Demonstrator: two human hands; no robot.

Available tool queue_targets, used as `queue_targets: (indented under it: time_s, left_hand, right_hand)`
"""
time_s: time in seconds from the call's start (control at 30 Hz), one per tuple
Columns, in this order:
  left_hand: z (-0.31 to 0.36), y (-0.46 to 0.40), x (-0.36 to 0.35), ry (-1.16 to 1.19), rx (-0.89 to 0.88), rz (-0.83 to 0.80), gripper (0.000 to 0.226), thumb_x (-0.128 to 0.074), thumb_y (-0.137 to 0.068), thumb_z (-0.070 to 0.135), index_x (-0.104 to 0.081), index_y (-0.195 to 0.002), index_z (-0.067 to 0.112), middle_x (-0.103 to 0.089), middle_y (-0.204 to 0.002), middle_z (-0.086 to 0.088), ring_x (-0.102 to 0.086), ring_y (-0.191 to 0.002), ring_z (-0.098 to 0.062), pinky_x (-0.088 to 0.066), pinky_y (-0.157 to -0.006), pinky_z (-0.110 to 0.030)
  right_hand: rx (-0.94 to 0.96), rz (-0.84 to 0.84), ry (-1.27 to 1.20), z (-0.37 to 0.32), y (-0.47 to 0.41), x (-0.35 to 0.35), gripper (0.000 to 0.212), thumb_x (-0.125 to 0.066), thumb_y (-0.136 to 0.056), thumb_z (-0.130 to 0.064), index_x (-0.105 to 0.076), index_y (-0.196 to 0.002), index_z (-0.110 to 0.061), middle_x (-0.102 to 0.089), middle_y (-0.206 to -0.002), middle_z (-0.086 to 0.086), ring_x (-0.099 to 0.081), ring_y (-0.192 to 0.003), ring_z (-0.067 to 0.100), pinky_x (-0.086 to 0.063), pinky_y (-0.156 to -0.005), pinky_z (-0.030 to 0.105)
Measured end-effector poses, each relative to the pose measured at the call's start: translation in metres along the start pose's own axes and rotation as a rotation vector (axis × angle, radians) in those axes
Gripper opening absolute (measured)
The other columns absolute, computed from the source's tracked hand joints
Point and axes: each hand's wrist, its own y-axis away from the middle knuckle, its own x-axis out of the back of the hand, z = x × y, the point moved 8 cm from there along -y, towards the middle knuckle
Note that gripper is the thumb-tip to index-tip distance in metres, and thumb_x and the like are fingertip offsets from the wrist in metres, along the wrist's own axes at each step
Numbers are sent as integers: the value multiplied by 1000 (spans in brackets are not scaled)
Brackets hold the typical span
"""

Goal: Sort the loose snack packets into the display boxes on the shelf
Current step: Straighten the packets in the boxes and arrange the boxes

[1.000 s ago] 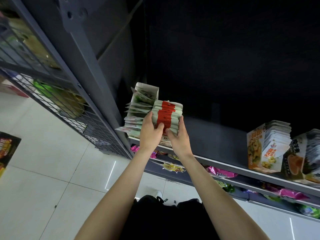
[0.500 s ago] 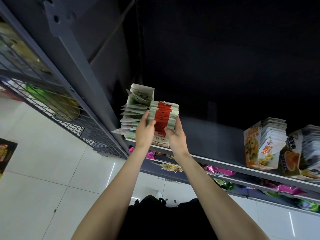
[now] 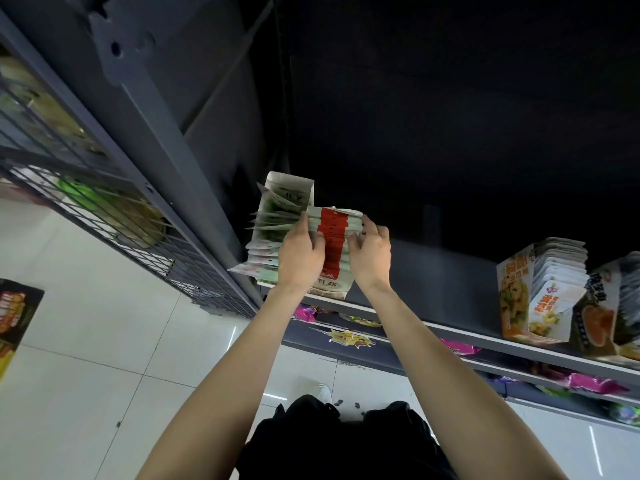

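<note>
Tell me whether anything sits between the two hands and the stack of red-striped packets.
Nothing visible does. The left hand and right hand are already on the red-striped packets, one on each side, with the stack sitting in its display box on the shelf.

Both hands higher along red-striped packets
</note>
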Motion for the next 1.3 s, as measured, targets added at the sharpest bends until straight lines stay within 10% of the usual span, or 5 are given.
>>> queue_targets:
  time_s: [0.37, 0.7, 0.93, 1.1, 1.3]
  left_hand:
    - [1, 4, 6, 0, -58, 106, 52, -52, -94, 14, -37, -144, 10, -42, -146, -7, -36, -136, -21, -27, -111, -28]
    - [9, -2, -14, -313, -117, -20, 51, -33, -101, 27, -26, -148, 9, -23, -154, -15, -30, -138, -29, -43, -102, -39]
    - [8, -5, -18, -181, -78, -136, 51, -26, -103, 26, -13, -151, 11, -3, -159, -8, -9, -146, -21, -17, -116, -30]
    - [19, 21, 17, -12, -182, -63, 47, -39, -100, 16, -31, -147, 16, -26, -154, -1, -24, -141, -13, -18, -111, -17]
    - [24, 63, 12, -436, -405, 0, 56, -42, -91, 19, -32, -144, 1, -35, -149, -14, -31, -139, -26, -24, -116, -36]
  right_hand:
    - [158, 114, 100, -16, 11, 0, 42, -50, -95, -5, -45, -137, -1, -48, -117, 12, -49, -106, 24, -48, -90, 32]
    - [433, 77, 551, -24, -2, 6, 28, -60, -90, -9, -62, -117, -3, -57, -107, 15, -55, -93, 31, -56, -59, 42]
    - [553, -142, 525, -20, 22, -17, 59, -36, -99, -31, -20, -149, -3, -18, -157, 13, -13, -146, 25, -14, -119, 40]
    - [592, -184, 697, -15, 24, -28, 69, -4, -95, -48, -12, -150, -7, -5, -158, 12, 7, -145, 22, 1, -118, 45]
    - [504, -122, 418, -15, -5, -20, 51, -45, -97, -40, -39, -143, -19, -31, -150, 9, -23, -140, 28, -22, -112, 43]
